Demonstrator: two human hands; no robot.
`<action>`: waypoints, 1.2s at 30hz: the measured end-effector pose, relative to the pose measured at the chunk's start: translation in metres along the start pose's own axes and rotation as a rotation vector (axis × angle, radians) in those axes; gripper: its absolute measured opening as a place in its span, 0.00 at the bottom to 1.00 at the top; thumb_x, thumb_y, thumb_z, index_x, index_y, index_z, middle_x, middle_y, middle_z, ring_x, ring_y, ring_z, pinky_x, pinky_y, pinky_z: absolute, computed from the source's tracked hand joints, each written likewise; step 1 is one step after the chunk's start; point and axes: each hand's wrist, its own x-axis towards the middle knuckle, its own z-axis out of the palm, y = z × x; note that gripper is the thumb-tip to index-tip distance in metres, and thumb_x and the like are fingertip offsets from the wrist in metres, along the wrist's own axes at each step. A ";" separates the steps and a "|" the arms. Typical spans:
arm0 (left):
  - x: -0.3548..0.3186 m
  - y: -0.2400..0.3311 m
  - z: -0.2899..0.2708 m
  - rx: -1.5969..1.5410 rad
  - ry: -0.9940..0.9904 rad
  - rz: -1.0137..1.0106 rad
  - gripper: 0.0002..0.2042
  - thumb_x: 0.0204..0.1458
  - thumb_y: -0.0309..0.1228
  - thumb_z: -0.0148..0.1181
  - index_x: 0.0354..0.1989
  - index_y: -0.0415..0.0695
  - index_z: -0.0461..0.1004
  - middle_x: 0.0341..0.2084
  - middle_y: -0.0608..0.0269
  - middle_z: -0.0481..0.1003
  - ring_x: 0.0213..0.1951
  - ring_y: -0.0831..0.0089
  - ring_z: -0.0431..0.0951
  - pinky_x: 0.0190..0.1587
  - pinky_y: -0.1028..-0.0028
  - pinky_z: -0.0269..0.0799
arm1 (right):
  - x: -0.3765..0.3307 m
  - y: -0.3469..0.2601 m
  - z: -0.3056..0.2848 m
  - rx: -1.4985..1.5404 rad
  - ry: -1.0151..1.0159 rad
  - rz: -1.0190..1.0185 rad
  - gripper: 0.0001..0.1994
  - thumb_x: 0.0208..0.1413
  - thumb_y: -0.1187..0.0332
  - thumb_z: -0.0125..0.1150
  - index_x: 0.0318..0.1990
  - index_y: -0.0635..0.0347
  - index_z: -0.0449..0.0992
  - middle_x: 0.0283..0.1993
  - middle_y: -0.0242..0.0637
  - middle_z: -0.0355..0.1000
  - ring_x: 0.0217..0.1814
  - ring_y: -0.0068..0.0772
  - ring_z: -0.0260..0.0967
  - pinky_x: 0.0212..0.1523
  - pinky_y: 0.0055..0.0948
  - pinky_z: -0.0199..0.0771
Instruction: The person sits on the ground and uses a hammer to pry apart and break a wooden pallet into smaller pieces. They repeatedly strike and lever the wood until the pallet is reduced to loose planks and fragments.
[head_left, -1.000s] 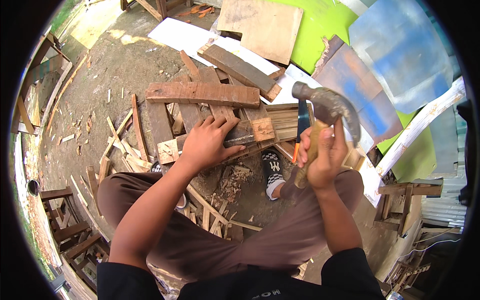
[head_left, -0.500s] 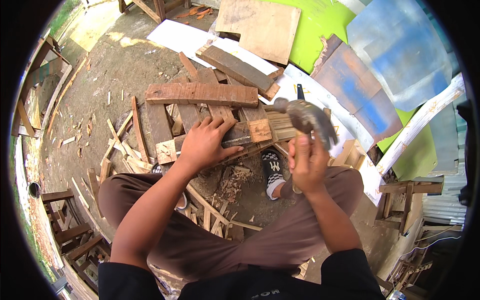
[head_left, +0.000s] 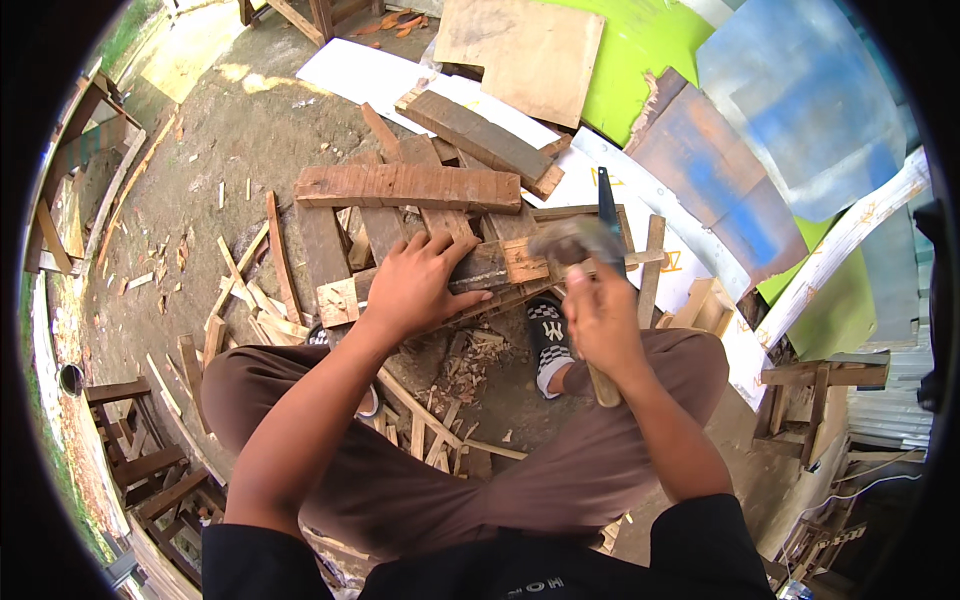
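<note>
My left hand presses flat on a dark wooden slat that lies across a pile of planks in front of my knees. My right hand grips the wooden handle of a hammer; the blurred metal head is low, just right of a small pale wood block on the slat. The handle's end sticks out below my fist. A long reddish plank lies across the pile beyond my hands.
Wood chips and splinters litter the dirt between my legs. My foot in a checkered sandal rests under the pile. A handsaw lies right of the hammer. Painted boards and a plywood sheet lie beyond; stools stand at left.
The hammer has swung down from a raised position at my right toward the pale block on the slat. My left hand has stayed pressed on the wood.
</note>
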 end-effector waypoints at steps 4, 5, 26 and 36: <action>0.002 0.000 0.000 0.019 0.079 0.040 0.35 0.51 0.59 0.68 0.61 0.50 0.75 0.49 0.58 0.77 0.55 0.56 0.77 0.57 0.58 0.74 | -0.004 0.005 -0.005 0.045 -0.172 0.309 0.24 0.77 0.60 0.46 0.74 0.59 0.59 0.25 0.31 0.64 0.16 0.16 0.58 0.14 0.22 0.62; 0.001 0.000 0.001 0.035 0.064 0.036 0.34 0.51 0.59 0.68 0.60 0.50 0.75 0.47 0.59 0.77 0.53 0.57 0.78 0.55 0.59 0.75 | -0.005 0.001 -0.008 0.080 -0.137 0.217 0.24 0.77 0.60 0.46 0.74 0.58 0.59 0.25 0.31 0.64 0.16 0.16 0.58 0.14 0.22 0.62; 0.001 0.002 -0.002 -0.017 -0.013 -0.023 0.36 0.50 0.58 0.69 0.64 0.50 0.74 0.53 0.56 0.77 0.58 0.52 0.76 0.63 0.56 0.71 | -0.016 -0.008 -0.042 0.229 0.061 0.120 0.23 0.78 0.56 0.43 0.74 0.52 0.58 0.27 0.33 0.65 0.15 0.18 0.58 0.13 0.21 0.62; -0.001 -0.002 -0.007 -0.031 0.008 0.009 0.35 0.51 0.57 0.70 0.63 0.49 0.74 0.49 0.57 0.77 0.55 0.55 0.77 0.59 0.58 0.74 | -0.014 0.017 -0.038 0.170 -0.096 0.170 0.26 0.78 0.55 0.43 0.76 0.54 0.54 0.26 0.34 0.64 0.14 0.18 0.57 0.13 0.21 0.61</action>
